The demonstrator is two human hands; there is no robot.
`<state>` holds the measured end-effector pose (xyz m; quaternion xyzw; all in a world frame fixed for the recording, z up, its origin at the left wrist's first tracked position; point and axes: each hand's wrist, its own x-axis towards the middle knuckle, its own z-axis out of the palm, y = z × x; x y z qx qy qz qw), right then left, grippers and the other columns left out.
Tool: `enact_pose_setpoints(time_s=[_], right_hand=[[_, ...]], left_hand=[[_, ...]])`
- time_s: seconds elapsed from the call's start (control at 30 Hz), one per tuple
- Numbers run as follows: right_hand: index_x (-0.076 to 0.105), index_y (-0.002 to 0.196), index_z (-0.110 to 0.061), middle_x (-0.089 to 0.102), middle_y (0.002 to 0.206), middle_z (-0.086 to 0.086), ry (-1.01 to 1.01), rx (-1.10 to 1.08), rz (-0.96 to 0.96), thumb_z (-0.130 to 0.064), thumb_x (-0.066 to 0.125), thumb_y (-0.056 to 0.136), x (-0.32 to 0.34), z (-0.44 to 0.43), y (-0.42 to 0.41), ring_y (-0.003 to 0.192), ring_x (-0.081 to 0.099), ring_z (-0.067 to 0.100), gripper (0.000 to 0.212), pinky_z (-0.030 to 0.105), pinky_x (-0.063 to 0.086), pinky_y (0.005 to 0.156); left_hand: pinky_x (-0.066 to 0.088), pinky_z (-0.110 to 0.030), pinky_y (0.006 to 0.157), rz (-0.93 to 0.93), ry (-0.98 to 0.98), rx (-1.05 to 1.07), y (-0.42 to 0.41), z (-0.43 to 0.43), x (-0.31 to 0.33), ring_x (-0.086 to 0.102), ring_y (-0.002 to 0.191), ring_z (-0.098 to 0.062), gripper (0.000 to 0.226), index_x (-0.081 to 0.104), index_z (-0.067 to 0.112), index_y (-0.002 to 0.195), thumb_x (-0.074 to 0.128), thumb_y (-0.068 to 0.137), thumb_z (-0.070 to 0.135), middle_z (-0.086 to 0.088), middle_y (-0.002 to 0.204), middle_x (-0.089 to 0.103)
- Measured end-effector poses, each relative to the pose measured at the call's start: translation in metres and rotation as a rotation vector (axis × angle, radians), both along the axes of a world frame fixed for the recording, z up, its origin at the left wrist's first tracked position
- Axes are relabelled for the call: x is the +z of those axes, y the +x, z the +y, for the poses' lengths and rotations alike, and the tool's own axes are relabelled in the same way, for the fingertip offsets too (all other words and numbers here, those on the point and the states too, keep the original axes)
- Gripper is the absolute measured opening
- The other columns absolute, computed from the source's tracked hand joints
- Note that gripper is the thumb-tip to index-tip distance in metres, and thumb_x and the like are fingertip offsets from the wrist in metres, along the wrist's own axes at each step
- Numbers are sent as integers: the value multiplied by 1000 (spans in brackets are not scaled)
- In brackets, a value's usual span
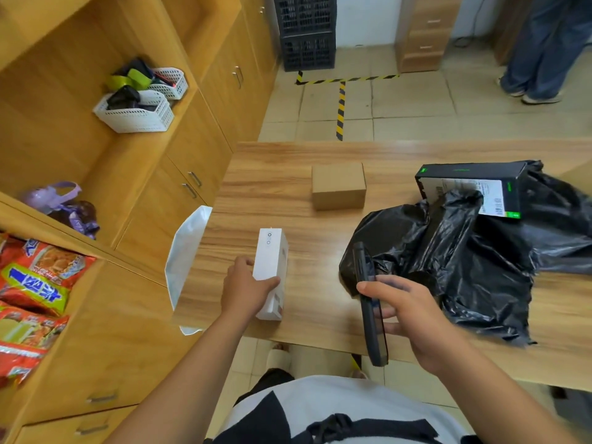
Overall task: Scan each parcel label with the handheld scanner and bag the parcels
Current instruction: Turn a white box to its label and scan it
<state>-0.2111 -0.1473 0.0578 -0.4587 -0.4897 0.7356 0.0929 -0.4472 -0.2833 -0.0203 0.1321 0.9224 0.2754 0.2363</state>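
Note:
A long white box [271, 261] lies on the wooden table [288, 174] near its front edge, and my left hand [245, 288] grips its near end. My right hand [408, 314] holds a dark handheld scanner [368, 302] upright, just right of the white box. A crumpled black plastic bag [474, 261] spreads over the right side of the table. A black box with a white shipping label [471, 187] rests on the bag's far edge. Farther back in the middle sits a small brown cardboard box [339, 185].
A white mailer bag [187, 264] hangs over the table's left edge. Wooden cabinets [179, 161] with white baskets [137, 112] and snack packs [32, 283] stand on the left. A person's legs [541, 49] are at the far right, black crates [307, 30] at the back.

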Motion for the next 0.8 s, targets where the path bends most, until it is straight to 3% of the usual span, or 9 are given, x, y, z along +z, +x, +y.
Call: enact_pose_setpoints(time_s=[0.2, 0.3, 0.4, 0.5, 0.57, 0.63, 0.73, 0.8], right_hand=[[80, 93, -20, 79, 79, -5, -16, -38, -5, -31, 82, 75, -5, -2, -6, 58, 70, 4, 21, 36, 52, 67], [79, 92, -21, 80, 81, -4, -21, -62, -14, -31, 83, 74, -5, -4, -14, 57, 70, 4, 21, 34, 53, 64], [76, 101, -23, 81, 83, -5, -24, -83, -33, -32, 83, 75, -4, -6, -24, 62, 72, 6, 28, 34, 52, 65], [77, 101, -24, 80, 93, 0, -24, -109, -62, -34, 85, 72, -3, -8, -35, 85, 71, 20, 32, 39, 54, 71], [82, 87, -29, 81, 90, -3, -25, -122, -73, -35, 85, 71, -1, -11, -42, 89, 69, 22, 18, 38, 55, 69], [82, 80, -36, 80, 86, -7, -20, -121, -71, -36, 85, 72, 3, -13, -47, 82, 70, 17, 8, 31, 55, 58], [81, 80, -40, 80, 84, -6, -8, -120, -71, -34, 84, 72, 7, -15, -53, 63, 72, 7, 10, 21, 54, 50], [81, 78, -38, 80, 81, -5, -3, -131, -75, -30, 83, 76, 11, -17, -57, 57, 70, 4, 8, 20, 53, 48]], left_hand=[[47, -29, 60, -56, -36, -37, -37, -5, 8, 65, 80, -13, 49, 50, 29, 111, 80, 73, 30, 6, 99, 65], [52, -29, 64, -198, 31, -26, -70, -12, 11, 71, 79, -12, 38, 62, 28, 115, 74, 79, 20, 3, 100, 75], [49, -28, 66, -269, 4, -128, -91, -10, 10, 67, 84, -8, 41, 61, 27, 124, 62, 87, 10, 1, 112, 72], [53, -37, 87, -271, -58, -286, -93, 0, 3, 65, 95, -14, 40, 58, 31, 115, 73, 80, 19, 5, 115, 68], [49, -41, 92, -173, -155, -347, -87, 9, -5, 61, 103, -21, 50, 53, 30, 106, 83, 67, 38, 6, 114, 65], [44, -41, 93, -5, -305, -380, -79, 17, -12, 56, 113, -27, 70, 51, 29, 113, 84, 56, 55, 4, 118, 62], [33, -41, 99, 169, -520, -524, -71, 26, -23, 43, 126, -27, 99, 40, 22, 133, 81, 53, 65, -2, 133, 51], [29, -41, 102, 224, -568, -603, -72, 30, -28, 39, 129, -27, 103, 37, 17, 137, 80, 56, 65, -4, 139, 47]])
